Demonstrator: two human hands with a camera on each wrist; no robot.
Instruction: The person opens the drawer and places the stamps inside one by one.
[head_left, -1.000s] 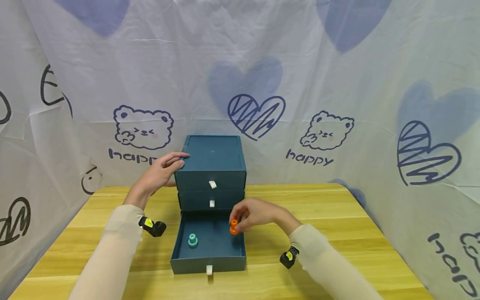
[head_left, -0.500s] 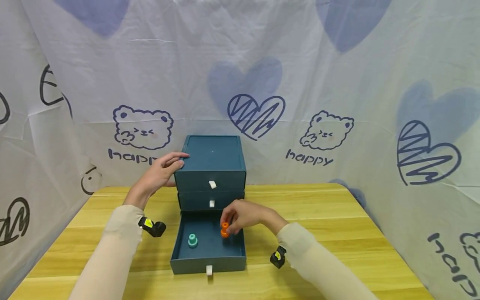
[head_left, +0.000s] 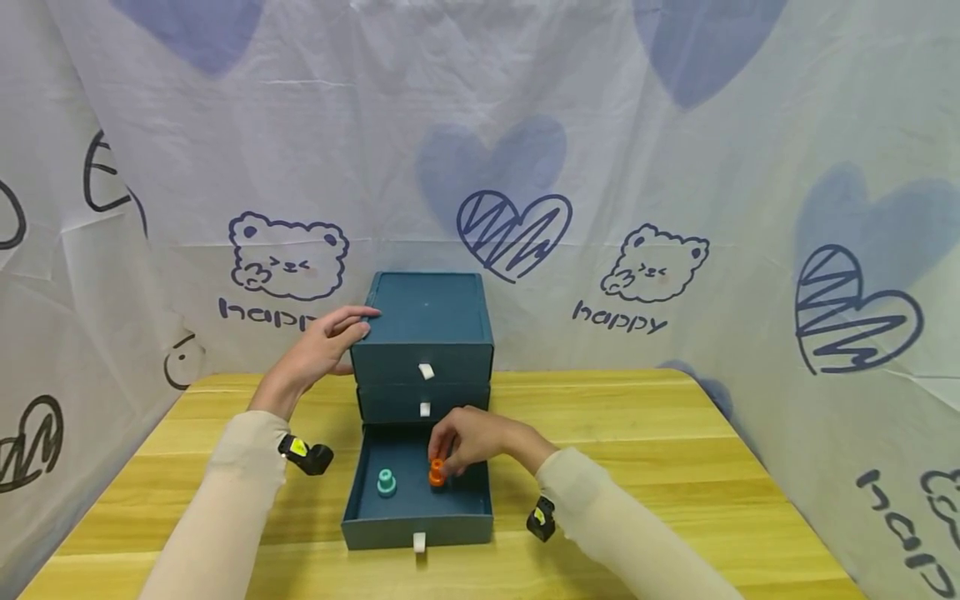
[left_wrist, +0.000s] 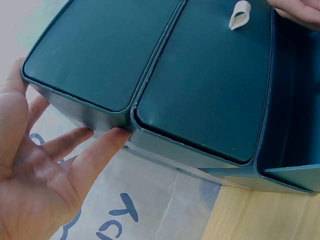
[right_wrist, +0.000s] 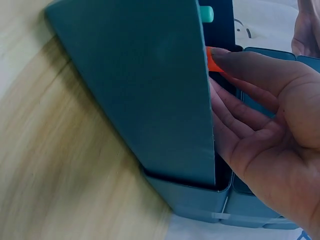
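Observation:
A dark teal drawer cabinet (head_left: 429, 308) stands on the table with its bottom drawer (head_left: 390, 530) pulled out. Over the drawer floor, my right hand (head_left: 486, 437) pinches an orange stepped cylinder (head_left: 437, 478) between thumb and fingers; whether its base touches the floor I cannot tell. Left of it, a mint-green cylinder of like shape (head_left: 386, 483) stands upright in the drawer. My left hand (head_left: 321, 348) rests against the cabinet's upper left side, fingers extended; the left wrist view shows its fingertips (left_wrist: 119, 135) on the casing. In the right wrist view the drawer wall partly hides the orange cylinder (right_wrist: 214, 60).
Two upper drawers with white pull tabs (head_left: 426, 371) are closed above the open one. The wood-grain table (head_left: 622, 467) extends to both sides. Behind it hangs a white cloth (head_left: 405, 167) printed with hearts and bears.
My right hand has moved left and lower into the drawer, carrying the orange cylinder nearer to the mint-green one. The left hand stays on the cabinet.

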